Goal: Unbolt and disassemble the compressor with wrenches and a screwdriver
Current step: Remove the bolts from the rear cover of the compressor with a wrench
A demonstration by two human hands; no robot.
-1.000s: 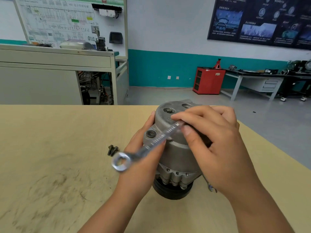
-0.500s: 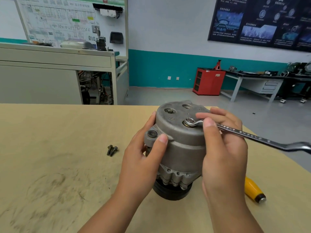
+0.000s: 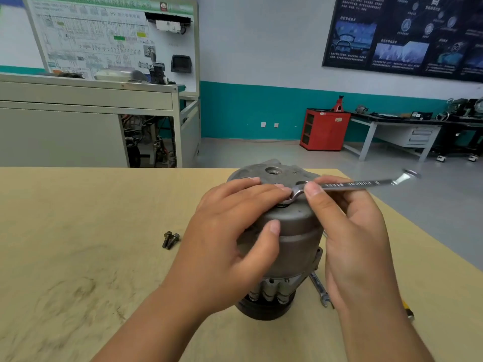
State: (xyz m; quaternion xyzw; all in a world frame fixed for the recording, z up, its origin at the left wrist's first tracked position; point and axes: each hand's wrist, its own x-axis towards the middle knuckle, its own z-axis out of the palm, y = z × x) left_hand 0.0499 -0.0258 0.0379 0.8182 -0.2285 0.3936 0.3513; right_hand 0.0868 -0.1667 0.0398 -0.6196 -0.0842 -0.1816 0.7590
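Head view, compressor: Your compressor (image 3: 287,231) stands on end on the table (image 3: 78,231), dark pulley down and flat end plate up, a little right of the middle.
Head view, left hand: Your left hand (image 3: 230,246) grips the housing from the left. The thumb presses the side wall, and the fingers lie together across the top with their tips at the wrench's ring end.
Head view, right hand: Your right hand (image 3: 358,244) pinches the wrench (image 3: 350,184) between thumb and fingers just beside the ring. The handle runs off to the right.
Head view, bolt: The ring seems to sit on a bolt (image 3: 283,204) at the plate's near rim, though the head is mostly hidden.
Step in hand: You are probably loosening that bolt.
Doing it well: Seat the ring fully and level before turning. Move your grip farther out along the handle for leverage, and brace the housing so it cannot tip on its pulley.
Risk: A tilted ring could slip and round the head.
Nearby: Two loose bolts (image 3: 170,239) lie left of the compressor. A second wrench (image 3: 318,288) lies at its right base, and a yellow screwdriver (image 3: 407,308) shows past your right wrist.
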